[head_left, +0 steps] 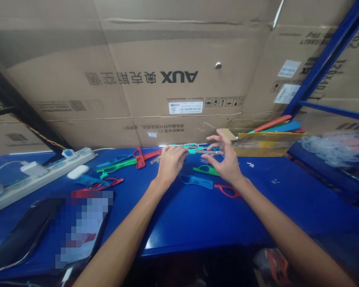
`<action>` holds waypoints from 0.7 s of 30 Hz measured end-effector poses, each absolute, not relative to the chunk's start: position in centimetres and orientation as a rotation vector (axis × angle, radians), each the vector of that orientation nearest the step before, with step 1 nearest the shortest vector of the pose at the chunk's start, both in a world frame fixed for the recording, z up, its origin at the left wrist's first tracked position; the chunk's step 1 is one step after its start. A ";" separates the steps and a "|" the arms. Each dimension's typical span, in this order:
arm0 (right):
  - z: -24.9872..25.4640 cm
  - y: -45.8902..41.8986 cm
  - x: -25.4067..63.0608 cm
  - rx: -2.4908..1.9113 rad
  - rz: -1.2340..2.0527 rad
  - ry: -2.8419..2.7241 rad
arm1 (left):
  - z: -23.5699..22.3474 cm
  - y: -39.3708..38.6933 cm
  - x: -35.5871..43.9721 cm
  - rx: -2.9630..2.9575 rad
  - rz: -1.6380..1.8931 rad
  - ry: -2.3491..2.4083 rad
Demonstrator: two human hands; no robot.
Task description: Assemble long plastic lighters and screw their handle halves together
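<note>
My left hand [171,162] is closed, fingers bent down, on one end of a thin metallic rod with a teal plastic part [195,151]. The rod stretches rightward into the space between the thumb and fingers of my right hand [229,163]. That hand is open, its thumb and fingers apart around the rod's far end; whether it touches is hard to tell. Below the hands lie a blue plastic handle-shaped shell [199,181], a red one [229,191] and a green one [206,170]. More small metal and teal parts [191,145] are behind the hands, partly hidden.
Red, green and blue shells [116,165] lie left on the blue table [179,223]. A white power strip [44,177] and a phone with a blurred screen [86,231] are farther left. An open cardboard box [263,144] holds coloured shells. Large cardboard [143,48] walls the back.
</note>
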State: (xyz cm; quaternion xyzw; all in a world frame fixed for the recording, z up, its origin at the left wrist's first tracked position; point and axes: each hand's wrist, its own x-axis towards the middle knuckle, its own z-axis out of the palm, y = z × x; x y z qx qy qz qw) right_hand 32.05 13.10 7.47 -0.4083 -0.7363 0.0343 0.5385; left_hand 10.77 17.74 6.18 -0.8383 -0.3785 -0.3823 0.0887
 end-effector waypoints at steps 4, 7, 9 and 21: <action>6.8 13.9 32.3 -1.076 0.097 -1.845 | 6.5 17.0 11.3 -2.497 -1.429 -1.052; 6.4 14.0 31.9 -1.087 0.171 -1.927 | 6.6 16.3 12.4 -2.575 -1.895 -1.139; 6.1 13.8 31.2 -1.049 0.263 -1.929 | 6.4 16.1 13.3 -2.675 -2.311 -1.205; 5.4 13.2 28.8 -0.959 0.640 -1.688 | 4.5 17.0 14.1 -2.986 -2.757 -1.371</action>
